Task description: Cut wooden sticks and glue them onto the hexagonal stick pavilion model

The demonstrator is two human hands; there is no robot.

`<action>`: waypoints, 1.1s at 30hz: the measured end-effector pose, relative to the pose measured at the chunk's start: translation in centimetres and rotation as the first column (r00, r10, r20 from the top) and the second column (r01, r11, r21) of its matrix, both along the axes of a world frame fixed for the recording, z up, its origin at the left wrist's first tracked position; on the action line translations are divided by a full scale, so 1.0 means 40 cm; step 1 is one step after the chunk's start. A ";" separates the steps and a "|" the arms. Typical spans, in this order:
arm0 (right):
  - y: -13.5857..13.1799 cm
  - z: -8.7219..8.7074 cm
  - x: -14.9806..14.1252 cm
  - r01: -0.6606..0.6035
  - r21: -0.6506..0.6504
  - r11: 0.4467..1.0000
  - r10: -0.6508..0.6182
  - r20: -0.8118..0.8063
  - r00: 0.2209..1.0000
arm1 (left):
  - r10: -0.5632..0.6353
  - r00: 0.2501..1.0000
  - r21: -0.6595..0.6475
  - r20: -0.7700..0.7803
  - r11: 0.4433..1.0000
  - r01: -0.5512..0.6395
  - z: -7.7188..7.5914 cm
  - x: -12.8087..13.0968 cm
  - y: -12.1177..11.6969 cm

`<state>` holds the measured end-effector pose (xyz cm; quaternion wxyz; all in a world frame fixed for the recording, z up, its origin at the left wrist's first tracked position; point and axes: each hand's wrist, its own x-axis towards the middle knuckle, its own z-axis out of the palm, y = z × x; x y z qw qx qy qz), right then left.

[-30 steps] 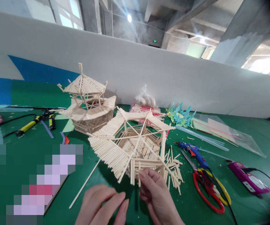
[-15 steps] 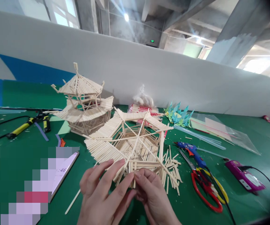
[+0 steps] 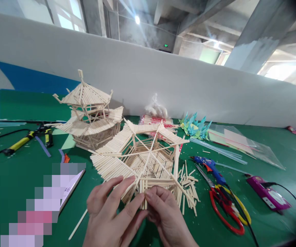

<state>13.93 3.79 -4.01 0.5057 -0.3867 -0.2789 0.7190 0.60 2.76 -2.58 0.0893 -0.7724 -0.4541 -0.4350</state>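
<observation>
A model pavilion of thin wooden sticks [image 3: 111, 166] stands before me, its roof open in the middle with crossing spokes. Along its near edge, several short sticks point toward me. My right hand [image 3: 164, 212] pinches a short wooden stick there between thumb and index finger; most of that stick is hidden by the fingers. Right beside it, my left hand [image 3: 114, 211] has thumb and index finger closed around the same spot, with its other fingertips resting on the left roof panel. Loose cut sticks [image 3: 189, 187] lie scattered to the right of the model.
A two-tier stick pagoda [image 3: 86, 113] stands at back left. Scissors [image 3: 225, 209], a blue glue gun [image 3: 209, 166] and a purple device [image 3: 267, 193] with a cable lie right. Blue-green folded paper [image 3: 195, 125] sits behind. Pliers-like yellow tools [image 3: 21, 142] and a phone [image 3: 72, 190] lie left.
The hands stay at the near edge, fingertips barely shifted. The whole view has moved slightly, so things on the left appear a little farther left.
</observation>
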 end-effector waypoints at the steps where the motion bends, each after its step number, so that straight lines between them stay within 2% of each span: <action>1: 0.001 0.000 0.000 -0.001 -0.001 1.000 0.001 0.002 1.000 | -0.002 1.000 0.000 0.000 1.000 0.002 0.000 0.000 0.000; 14: 0.004 0.000 0.000 -0.017 -0.010 1.000 0.017 0.022 1.000 | -0.013 0.999 -0.019 0.029 1.000 0.014 0.000 0.001 -0.004; 19: 0.004 -0.003 0.002 -0.022 0.015 1.000 0.021 0.024 0.999 | -0.031 0.998 -0.004 -0.049 1.000 0.031 0.000 -0.003 -0.001; 24: 0.004 -0.006 0.003 -0.009 -0.006 1.000 0.009 0.033 0.999 | -0.020 0.999 -0.008 -0.040 1.000 0.020 0.001 -0.005 0.001; 29: 0.004 -0.003 -0.001 -0.006 -0.004 1.000 0.006 0.041 0.999 | -0.025 0.985 0.053 -0.169 0.998 0.035 0.012 -0.008 -0.001; 31: 0.005 -0.005 -0.001 -0.010 -0.006 1.000 0.010 0.038 0.999 | 0.008 0.994 0.096 -0.109 0.995 0.002 0.010 -0.013 -0.009; 33: 0.003 -0.010 0.004 -0.024 -0.001 1.000 0.024 0.029 0.999 | -0.017 1.000 0.176 -0.022 0.984 0.021 0.001 -0.016 -0.022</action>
